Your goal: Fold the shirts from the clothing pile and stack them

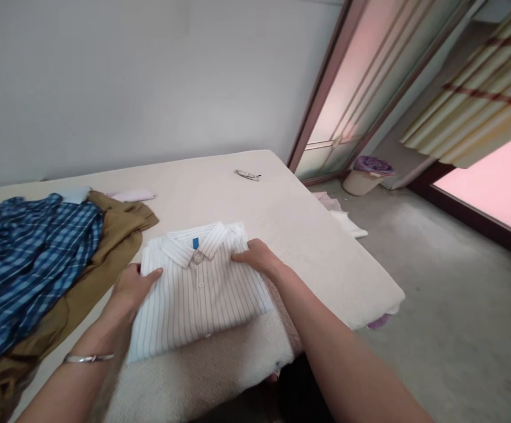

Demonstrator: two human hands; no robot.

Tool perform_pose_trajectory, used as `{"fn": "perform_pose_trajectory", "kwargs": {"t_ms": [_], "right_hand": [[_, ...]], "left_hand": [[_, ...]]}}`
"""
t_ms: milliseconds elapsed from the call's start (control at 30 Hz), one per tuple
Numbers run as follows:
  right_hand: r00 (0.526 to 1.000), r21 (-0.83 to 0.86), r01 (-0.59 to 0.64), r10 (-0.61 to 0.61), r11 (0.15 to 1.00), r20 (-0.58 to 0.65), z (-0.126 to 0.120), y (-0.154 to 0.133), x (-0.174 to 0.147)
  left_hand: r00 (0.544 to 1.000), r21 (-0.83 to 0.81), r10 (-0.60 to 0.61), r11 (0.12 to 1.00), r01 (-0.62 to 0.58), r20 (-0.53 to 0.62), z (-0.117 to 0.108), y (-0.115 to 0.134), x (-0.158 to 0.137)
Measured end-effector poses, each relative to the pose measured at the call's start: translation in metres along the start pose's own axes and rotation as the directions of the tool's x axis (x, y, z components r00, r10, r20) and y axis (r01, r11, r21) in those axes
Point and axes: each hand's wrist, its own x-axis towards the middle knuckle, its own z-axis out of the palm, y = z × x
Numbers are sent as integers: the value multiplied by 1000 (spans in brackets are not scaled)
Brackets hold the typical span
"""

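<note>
Waste bin on the floor, far R near the patterned curtain: pale, lined w/ a purple bag folded over the rim; contents can't be made out from here.

L hand: at the striped shirt's L edge, thumb laid on top & pointing inward, other fingers mostly hidden at/under the edge. Forearm comes up from bottom L, silver bracelet nr the wrist. R hand: at the R edge, up nr the collar end, thumb on top pointing L, fingertips tucked out of sight; forearm runs in from bottom R, long diagonal. Grip, both sides: grasping the shirt by its opp. edges, thumbs over the cloth.

Shirt's folded into a flat bundle, front up, on the bed at the near side, btwn the hands. Collar points away from the person, twd the wall; blue label shows inside it. Stripes & button line run from collar twd the person. Long axis: can't tell, bundle's close to square & seen at a slant.

Also on bed: blue plaid shirt over a brown garment, L; eyeglasses nr the far edge.
</note>
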Motion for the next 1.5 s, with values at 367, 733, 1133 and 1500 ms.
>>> {"fn": "perform_pose_trajectory", "kwargs": {"t_ms": [367, 733, 1133, 1500], "right_hand": [[996, 156, 84, -76, 984, -56, 2, 8, 15], [844, -224, 9, -128, 975, -521, -141, 50, 3], [761, -237, -330, 109, 914, -639, -156, 136, 33], [690, -138, -393, 192, 909, -698, -157, 152, 36]], "left_hand": [[875, -670, -244, 567, 478, 418, -13, 25, -27], [983, -955, 105, 273, 116, 150, 50, 186, -75], [955, -877, 189, 466, 117, 228, 158, 242, -93], [970, -838, 202, 546, 0, 132, 166, 259, -104]]}}
